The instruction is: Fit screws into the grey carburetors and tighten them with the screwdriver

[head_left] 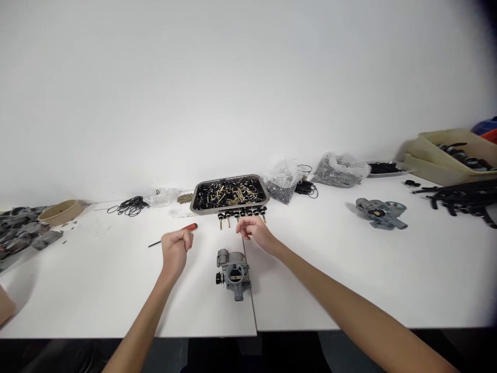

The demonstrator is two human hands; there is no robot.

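A grey metal carburetor (235, 275) with a black knob on its left side sits on the white table in front of me. My left hand (176, 251) is curled into a fist above the table, left of the carburetor; whatever it may hold is hidden. Just behind that fist lies a red-handled screwdriver (189, 227), its dark shaft pointing left. My right hand (256, 233) hovers beyond the carburetor, fingers bent and apart, with nothing visible in them. It is nearest to a row of black-headed brass screws (229, 216), partly covering some.
Behind the row stands a metal tray (202, 210) of similar screws. Bags of small parts (282, 187) and black rings (132, 205) line the wall. Another carburetor body (382, 213), black hoses (462, 194) and a bin (430, 158) are right. Grey parts (23, 228) and another person's arm (5, 305) are left.
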